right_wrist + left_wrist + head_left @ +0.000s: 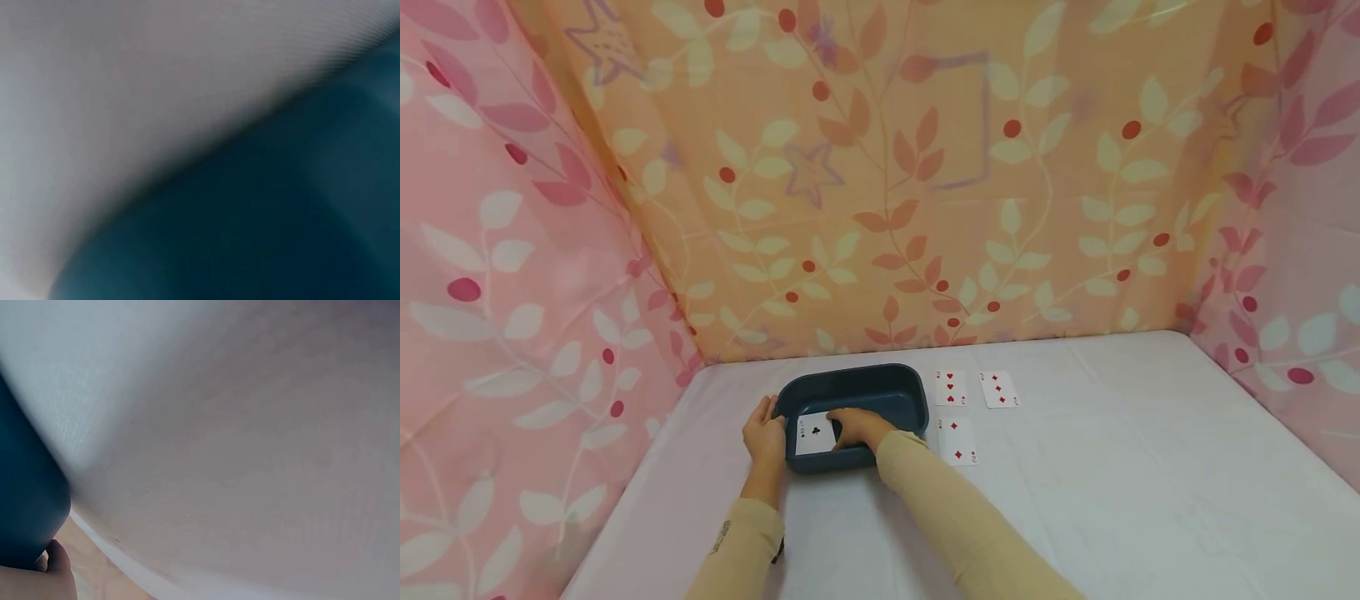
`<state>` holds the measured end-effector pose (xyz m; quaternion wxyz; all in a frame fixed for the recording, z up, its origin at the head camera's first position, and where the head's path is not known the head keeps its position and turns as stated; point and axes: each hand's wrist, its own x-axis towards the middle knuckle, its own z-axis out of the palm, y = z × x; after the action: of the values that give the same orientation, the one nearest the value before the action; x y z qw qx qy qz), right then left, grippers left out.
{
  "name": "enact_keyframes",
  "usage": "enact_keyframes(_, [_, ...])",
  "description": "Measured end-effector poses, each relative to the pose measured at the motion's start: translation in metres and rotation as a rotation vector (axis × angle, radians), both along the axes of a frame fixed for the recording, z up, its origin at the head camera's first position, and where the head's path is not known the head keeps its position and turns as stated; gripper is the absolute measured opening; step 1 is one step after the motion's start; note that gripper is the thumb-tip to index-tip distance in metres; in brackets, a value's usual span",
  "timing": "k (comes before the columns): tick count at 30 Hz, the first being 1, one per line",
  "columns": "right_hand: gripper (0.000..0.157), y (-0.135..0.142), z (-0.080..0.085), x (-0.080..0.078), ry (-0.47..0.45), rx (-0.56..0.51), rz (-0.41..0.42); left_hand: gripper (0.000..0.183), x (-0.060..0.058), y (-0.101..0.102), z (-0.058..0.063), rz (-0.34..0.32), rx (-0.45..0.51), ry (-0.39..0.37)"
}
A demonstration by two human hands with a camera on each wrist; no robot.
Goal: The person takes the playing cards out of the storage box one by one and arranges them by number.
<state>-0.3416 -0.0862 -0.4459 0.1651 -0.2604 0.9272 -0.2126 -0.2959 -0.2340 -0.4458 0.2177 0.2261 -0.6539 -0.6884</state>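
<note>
A dark blue rectangular tray (838, 459) stands on the white-covered table. At its left end my left hand (765, 440) grips the wall, thumb by the rim; the left wrist view shows fingers (59, 557) at the tray's corner. My right hand (859, 427) reaches over the front rim into the tray. Its fingers and thumb span the right side of a white playing card (808, 442) with black clubs, face up at the tray's left end. Part of that card is hidden under the hand. Only the tray's wall (250, 231) and the tabletop fill the right wrist view.
Just right of the tray lie three face-up playing cards: a three of hearts (951, 397), a three of diamonds (997, 399) and, closer to me, a two of diamonds (957, 442). Leaf-patterned curtains (880, 183) enclose the table (1112, 467) at the back and both sides.
</note>
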Motion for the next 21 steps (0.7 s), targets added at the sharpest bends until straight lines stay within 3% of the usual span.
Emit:
enact_keyframes(9, [0.063,0.0036,0.003,0.002,-0.036,-0.063,-0.047,0.054,0.0021,0.0014,0.0022,-0.011,0.001,0.009])
enact_keyframes(13, [0.059,0.0047,-0.0005,0.0002,-0.055,-0.203,-0.036,0.054,0.0035,0.0022,0.0043,-0.015,0.005,0.016])
enact_keyframes(17, [0.053,0.005,-0.0028,-0.002,-0.133,-0.403,-0.016,0.053,0.0043,0.0026,0.0049,-0.016,0.004,0.021])
enact_keyframes(21, [0.049,0.0049,-0.0031,-0.0028,-0.188,-0.523,-0.032,0.053,0.0047,0.0029,0.0044,-0.01,-0.001,0.02])
